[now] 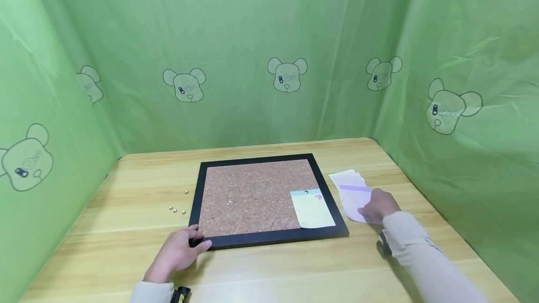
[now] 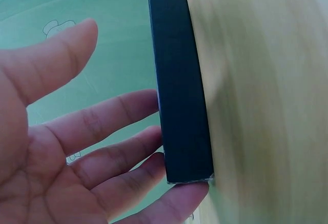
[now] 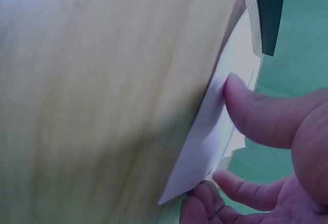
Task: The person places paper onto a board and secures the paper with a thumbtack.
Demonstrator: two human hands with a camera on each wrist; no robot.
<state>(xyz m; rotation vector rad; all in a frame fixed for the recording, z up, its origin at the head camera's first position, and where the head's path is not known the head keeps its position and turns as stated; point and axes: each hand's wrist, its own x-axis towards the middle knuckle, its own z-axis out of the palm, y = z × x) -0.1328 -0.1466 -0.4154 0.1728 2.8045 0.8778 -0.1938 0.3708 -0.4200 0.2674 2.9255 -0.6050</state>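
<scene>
A cork board (image 1: 252, 200) with a black frame (image 2: 179, 80) lies flat. My left hand (image 1: 178, 249) rests at its near left corner; in the left wrist view, its fingers (image 2: 123, 111) are extended and touch the frame's edge. On the board's right side lies a cream note sheet (image 1: 313, 212) with a blue top band and a metallic pin (image 1: 306, 192) on it. To the right of the board, my right hand (image 1: 381, 205) pinches a pale purple note sheet (image 3: 205, 142), thumb on top, fingers at its edge. The sheet's near edge is raised from the table.
Several small metallic pins (image 1: 175, 211) lie on the wooden table (image 1: 130, 242) left of the board. Another white paper (image 1: 342, 175) lies partly under the purple sheet. Green curtains (image 1: 236, 116) printed with bear heads enclose the table at the back and sides.
</scene>
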